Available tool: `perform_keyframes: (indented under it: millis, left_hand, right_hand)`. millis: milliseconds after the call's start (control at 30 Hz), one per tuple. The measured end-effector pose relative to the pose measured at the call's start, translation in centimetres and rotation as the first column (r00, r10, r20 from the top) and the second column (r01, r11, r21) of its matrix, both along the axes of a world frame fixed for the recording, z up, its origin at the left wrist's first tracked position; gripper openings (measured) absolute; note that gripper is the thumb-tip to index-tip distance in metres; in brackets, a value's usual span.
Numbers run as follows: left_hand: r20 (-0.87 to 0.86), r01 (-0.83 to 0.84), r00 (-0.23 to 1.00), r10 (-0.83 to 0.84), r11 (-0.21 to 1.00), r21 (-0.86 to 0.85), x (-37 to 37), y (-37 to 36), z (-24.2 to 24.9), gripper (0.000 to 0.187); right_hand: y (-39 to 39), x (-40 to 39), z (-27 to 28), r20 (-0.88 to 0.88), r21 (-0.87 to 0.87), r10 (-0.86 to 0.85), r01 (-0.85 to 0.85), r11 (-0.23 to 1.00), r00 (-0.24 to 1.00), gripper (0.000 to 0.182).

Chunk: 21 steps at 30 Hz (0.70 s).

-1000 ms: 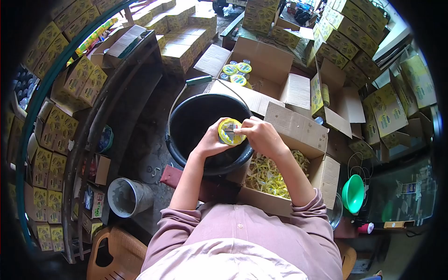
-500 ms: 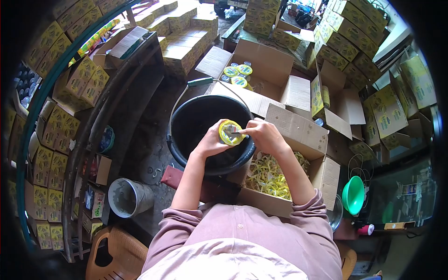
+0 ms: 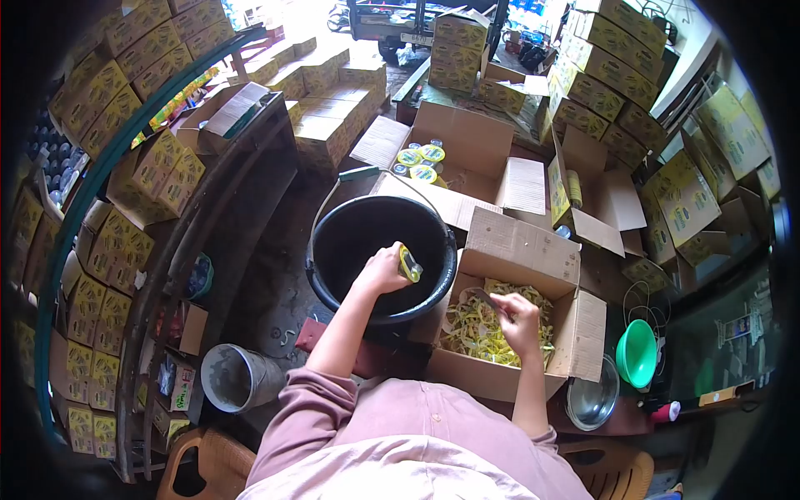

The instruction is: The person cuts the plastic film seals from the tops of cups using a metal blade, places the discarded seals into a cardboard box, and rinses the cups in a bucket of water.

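While the left hand [image 3: 385, 268] keeps a firm grip on a cup [image 3: 410, 263] with a yellow rim, the right hand [image 3: 518, 323] grasps a small dark knife [image 3: 487, 298]. The cup lies in the left hand's fingers, tipped so that its rim faces toward the right hand, and it is above the mouth of a black bucket [image 3: 337, 237] that opens beneath that hand. What is inside the cup is too small to tell. The bucket's handle [image 3: 360, 173] stands up beyond the left hand.

Below the right hand is an open box [image 3: 587, 333] full of yellow strips [image 3: 467, 327]; the knife points from the fingers toward the left hand, over those strips. Farther out beyond both hands, another open box [image 3: 467, 132] holds a cluster of cups with yellow lids [image 3: 423, 173].

To the right of the right hand, and nearer the body, sits a shiny bowl [image 3: 607, 398], with a green bowl [image 3: 637, 353] just beside it. Well to the left of the left hand stands a grey bucket [image 3: 265, 379].
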<state>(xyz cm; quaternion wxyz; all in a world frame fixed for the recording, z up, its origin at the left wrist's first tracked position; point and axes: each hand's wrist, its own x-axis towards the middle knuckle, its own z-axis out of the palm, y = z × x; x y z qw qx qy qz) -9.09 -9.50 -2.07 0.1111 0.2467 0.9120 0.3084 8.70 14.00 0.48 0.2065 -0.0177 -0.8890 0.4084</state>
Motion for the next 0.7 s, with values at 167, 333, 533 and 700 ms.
perform_keyframes:
  millis: [167, 333, 533, 700]
  left_hand:
    - [-0.081, 0.038, 0.992, -0.098, 0.836, -0.547, -0.7, 1.1, -0.6, 0.049]
    - [0.113, 0.168, 0.980, -0.163, 0.379, -0.910, -0.7, 2.8, -0.8, 0.037]
    - [0.228, 0.235, 0.958, -0.171, 0.021, -0.972, -2.2, 3.5, -4.7, 0.039]
    - [0.176, 0.178, 0.965, -0.197, -0.006, -0.984, -2.8, 3.0, -3.0, 0.036]
  right_hand:
    - [-0.8, 5.3, -2.1, 0.053, -0.119, -0.147, 0.152, 0.981, 0.988, 0.027]
    - [-2.0, 8.0, -6.1, 0.133, -0.356, -0.240, 0.272, 0.894, 0.962, 0.025]
    - [-2.5, 10.0, -7.4, 0.195, -0.459, -0.291, 0.350, 0.817, 0.937, 0.027]
    - [-2.6, 10.3, -8.0, 0.173, -0.508, -0.332, 0.373, 0.777, 0.927, 0.027]
